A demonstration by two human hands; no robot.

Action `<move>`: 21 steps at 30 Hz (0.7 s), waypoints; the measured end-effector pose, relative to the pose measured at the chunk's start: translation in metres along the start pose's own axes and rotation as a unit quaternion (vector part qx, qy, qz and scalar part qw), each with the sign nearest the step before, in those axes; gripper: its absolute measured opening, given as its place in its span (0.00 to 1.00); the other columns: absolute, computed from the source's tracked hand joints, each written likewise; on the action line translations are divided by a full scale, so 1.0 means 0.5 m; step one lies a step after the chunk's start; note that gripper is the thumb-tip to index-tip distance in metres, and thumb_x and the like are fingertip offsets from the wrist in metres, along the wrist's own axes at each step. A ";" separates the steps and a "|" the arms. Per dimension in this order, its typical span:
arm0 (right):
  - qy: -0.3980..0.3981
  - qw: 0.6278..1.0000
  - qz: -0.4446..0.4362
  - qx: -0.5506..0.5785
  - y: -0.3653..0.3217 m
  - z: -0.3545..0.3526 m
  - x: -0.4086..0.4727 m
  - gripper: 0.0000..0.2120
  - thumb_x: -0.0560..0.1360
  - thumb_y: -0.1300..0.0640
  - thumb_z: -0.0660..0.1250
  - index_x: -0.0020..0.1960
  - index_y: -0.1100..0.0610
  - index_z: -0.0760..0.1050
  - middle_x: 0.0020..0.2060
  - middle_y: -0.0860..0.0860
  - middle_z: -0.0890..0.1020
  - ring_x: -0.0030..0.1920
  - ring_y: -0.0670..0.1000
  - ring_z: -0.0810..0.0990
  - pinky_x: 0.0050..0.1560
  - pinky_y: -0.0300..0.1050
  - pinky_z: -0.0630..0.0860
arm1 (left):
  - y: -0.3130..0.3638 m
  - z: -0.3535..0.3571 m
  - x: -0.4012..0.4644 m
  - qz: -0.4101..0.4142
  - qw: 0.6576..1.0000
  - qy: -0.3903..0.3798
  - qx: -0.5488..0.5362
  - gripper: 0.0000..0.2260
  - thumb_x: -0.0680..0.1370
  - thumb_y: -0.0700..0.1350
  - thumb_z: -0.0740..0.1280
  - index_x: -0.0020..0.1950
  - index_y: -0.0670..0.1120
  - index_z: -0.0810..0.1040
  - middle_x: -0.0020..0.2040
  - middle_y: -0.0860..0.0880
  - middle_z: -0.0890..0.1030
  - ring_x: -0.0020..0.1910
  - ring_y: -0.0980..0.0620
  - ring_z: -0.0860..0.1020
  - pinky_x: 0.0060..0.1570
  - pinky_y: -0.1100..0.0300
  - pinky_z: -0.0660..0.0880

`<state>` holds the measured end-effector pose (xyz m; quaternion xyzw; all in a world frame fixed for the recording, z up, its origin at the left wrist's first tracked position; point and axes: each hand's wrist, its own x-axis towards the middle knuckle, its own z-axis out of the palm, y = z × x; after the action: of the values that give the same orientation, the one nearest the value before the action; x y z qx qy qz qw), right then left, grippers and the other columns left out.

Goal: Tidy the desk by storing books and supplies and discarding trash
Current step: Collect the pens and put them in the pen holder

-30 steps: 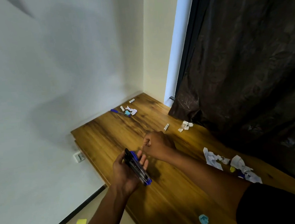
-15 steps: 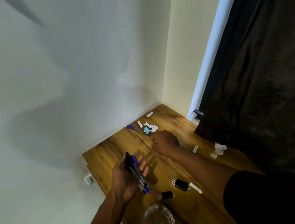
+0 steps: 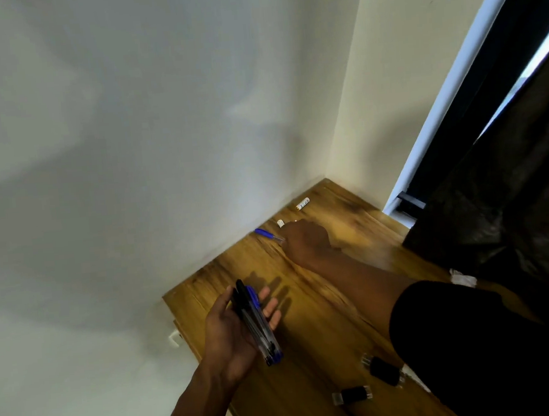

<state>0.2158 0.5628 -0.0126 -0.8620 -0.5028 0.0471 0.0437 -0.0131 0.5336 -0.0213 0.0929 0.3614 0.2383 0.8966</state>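
My left hand [image 3: 228, 341] is palm up over the near left part of the wooden desk [image 3: 321, 306]. It holds a bundle of clear pens [image 3: 257, 325] with blue and black caps, my thumb lying against them. My right hand [image 3: 306, 241] reaches to the far corner, knuckles up, right at the tip of a blue pen [image 3: 264, 233] lying by the wall. Its fingers are hidden under the hand, so its grip cannot be made out. A small white item [image 3: 280, 223] shows just beyond that hand.
A white tube [image 3: 302, 203] lies in the far corner. Two small black bottles [image 3: 385, 370] [image 3: 352, 395] lie near my right sleeve. Crumpled white paper [image 3: 462, 279] sits by the dark curtain [image 3: 515, 203] on the right. Walls close off the desk's left and far sides.
My right hand has moved further toward the far corner and now covers the scraps beside the blue pen. The view has tilted up. My left hand still holds the pens.
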 end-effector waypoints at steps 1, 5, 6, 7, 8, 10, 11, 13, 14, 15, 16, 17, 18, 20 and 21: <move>-0.001 1.000 0.001 -0.009 -0.004 0.006 0.004 0.14 0.82 0.52 0.61 0.64 0.52 0.79 0.58 0.54 0.83 0.57 0.58 0.82 0.55 0.51 0.79 | 0.003 -0.002 0.004 0.000 1.000 0.000 0.000 0.25 0.82 0.57 0.62 0.76 0.47 0.69 0.65 0.38 0.81 0.68 0.36 0.76 0.64 0.42 0.73; 0.002 0.999 0.024 -0.023 -0.013 0.038 0.005 0.14 0.81 0.55 0.64 0.65 0.51 0.78 0.59 0.54 0.82 0.59 0.57 0.81 0.57 0.53 0.76 | 0.007 -0.009 0.012 -0.004 1.000 0.001 0.004 0.26 0.82 0.57 0.62 0.77 0.48 0.68 0.65 0.38 0.81 0.68 0.36 0.75 0.63 0.42 0.74; 0.008 0.999 0.029 -0.024 -0.013 0.048 0.004 0.15 0.80 0.56 0.64 0.66 0.50 0.77 0.60 0.53 0.82 0.60 0.56 0.80 0.58 0.53 0.74 | 0.007 -0.010 0.013 -0.006 1.000 0.000 0.005 0.26 0.82 0.57 0.62 0.77 0.48 0.67 0.65 0.38 0.81 0.68 0.36 0.75 0.63 0.42 0.74; 0.015 0.999 0.030 -0.025 -0.014 0.054 0.002 0.16 0.79 0.56 0.64 0.66 0.49 0.77 0.62 0.53 0.82 0.62 0.56 0.79 0.59 0.54 0.73 | 0.006 -0.009 0.013 -0.006 1.000 0.001 0.005 0.26 0.81 0.57 0.62 0.78 0.48 0.67 0.65 0.39 0.81 0.68 0.36 0.75 0.63 0.42 0.74; 0.020 0.999 0.029 -0.024 -0.014 0.054 -0.002 0.16 0.79 0.55 0.64 0.66 0.49 0.77 0.61 0.53 0.82 0.63 0.55 0.79 0.60 0.54 0.72 | 0.004 -0.009 0.014 -0.006 1.000 0.002 0.006 0.27 0.81 0.57 0.62 0.78 0.48 0.67 0.65 0.39 0.81 0.68 0.36 0.75 0.64 0.42 0.74; 0.028 0.999 0.031 -0.001 -0.016 0.032 -0.017 0.13 0.80 0.52 0.64 0.62 0.50 0.79 0.58 0.52 0.82 0.62 0.56 0.80 0.60 0.52 0.72 | 0.000 -0.006 0.013 -0.005 1.000 -0.003 0.007 0.27 0.81 0.57 0.62 0.77 0.47 0.68 0.65 0.39 0.81 0.68 0.37 0.75 0.66 0.42 0.72; 0.030 0.999 0.034 0.020 -0.017 0.018 -0.025 0.12 0.80 0.51 0.64 0.61 0.51 0.80 0.57 0.52 0.83 0.60 0.56 0.80 0.59 0.51 0.72 | -0.002 -0.002 0.012 -0.005 1.000 -0.003 0.009 0.27 0.81 0.57 0.62 0.77 0.47 0.68 0.65 0.39 0.81 0.69 0.37 0.75 0.67 0.42 0.72; 0.046 0.995 0.053 0.069 -0.017 -0.018 -0.053 0.11 0.79 0.50 0.65 0.58 0.50 0.82 0.55 0.51 0.84 0.57 0.55 0.82 0.55 0.48 0.75 | -0.007 0.006 0.011 -0.008 1.000 -0.007 0.016 0.27 0.82 0.58 0.62 0.77 0.47 0.68 0.65 0.39 0.81 0.69 0.37 0.75 0.67 0.43 0.72; 0.057 0.991 0.069 0.099 -0.017 -0.037 -0.073 0.10 0.78 0.49 0.66 0.55 0.49 0.83 0.53 0.50 0.85 0.55 0.55 0.83 0.52 0.48 0.76 | -0.012 0.013 0.008 -0.012 1.000 -0.010 0.019 0.27 0.82 0.58 0.62 0.77 0.47 0.68 0.65 0.39 0.81 0.68 0.37 0.75 0.66 0.43 0.73; 0.069 0.985 0.085 0.132 -0.017 -0.055 -0.098 0.09 0.77 0.48 0.67 0.53 0.49 0.83 0.51 0.48 0.85 0.53 0.54 0.83 0.50 0.47 0.77 | -0.018 0.022 0.003 -0.016 1.000 -0.010 0.024 0.27 0.82 0.58 0.62 0.77 0.46 0.69 0.65 0.39 0.81 0.68 0.38 0.76 0.64 0.44 0.73; 0.079 0.979 0.099 0.161 -0.019 -0.069 -0.123 0.08 0.76 0.47 0.69 0.50 0.48 0.83 0.49 0.47 0.85 0.51 0.53 0.83 0.48 0.46 0.78 | -0.025 0.032 0.001 -0.019 0.999 -0.015 0.025 0.27 0.82 0.59 0.61 0.76 0.46 0.69 0.65 0.39 0.81 0.68 0.38 0.76 0.63 0.44 0.74; 0.092 0.972 0.111 0.183 -0.020 -0.083 -0.155 0.07 0.75 0.47 0.69 0.48 0.48 0.83 0.47 0.47 0.85 0.50 0.52 0.83 0.46 0.45 0.78 | -0.034 0.044 -0.005 -0.025 0.999 -0.019 0.028 0.27 0.82 0.59 0.61 0.76 0.45 0.69 0.65 0.39 0.81 0.67 0.38 0.76 0.62 0.44 0.74; 0.100 0.967 0.121 0.200 -0.021 -0.090 -0.188 0.06 0.74 0.46 0.70 0.46 0.47 0.83 0.45 0.46 0.85 0.48 0.51 0.83 0.45 0.45 0.79 | -0.045 0.058 -0.013 -0.031 0.999 -0.025 0.029 0.27 0.82 0.59 0.61 0.75 0.45 0.70 0.64 0.39 0.82 0.66 0.38 0.77 0.61 0.44 0.75; 0.106 0.957 0.145 0.229 -0.017 -0.101 -0.257 0.08 0.74 0.43 0.69 0.46 0.46 0.82 0.42 0.45 0.85 0.44 0.48 0.84 0.44 0.44 0.80 | -0.069 0.078 -0.021 -0.036 0.998 -0.031 0.038 0.27 0.81 0.60 0.61 0.73 0.43 0.72 0.61 0.40 0.83 0.60 0.39 0.80 0.58 0.45 0.77; 0.103 0.952 0.156 0.242 -0.016 -0.105 -0.288 0.08 0.73 0.41 0.69 0.46 0.45 0.80 0.41 0.44 0.85 0.42 0.48 0.83 0.44 0.45 0.80 | -0.079 0.088 -0.023 -0.039 0.997 -0.039 0.047 0.28 0.80 0.60 0.62 0.73 0.42 0.73 0.60 0.40 0.82 0.56 0.41 0.81 0.56 0.46 0.77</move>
<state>0.1452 0.4399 0.0456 -0.8936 -0.3282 0.0845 0.2944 0.0244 0.4936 0.0040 0.1302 0.3401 0.1816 0.9135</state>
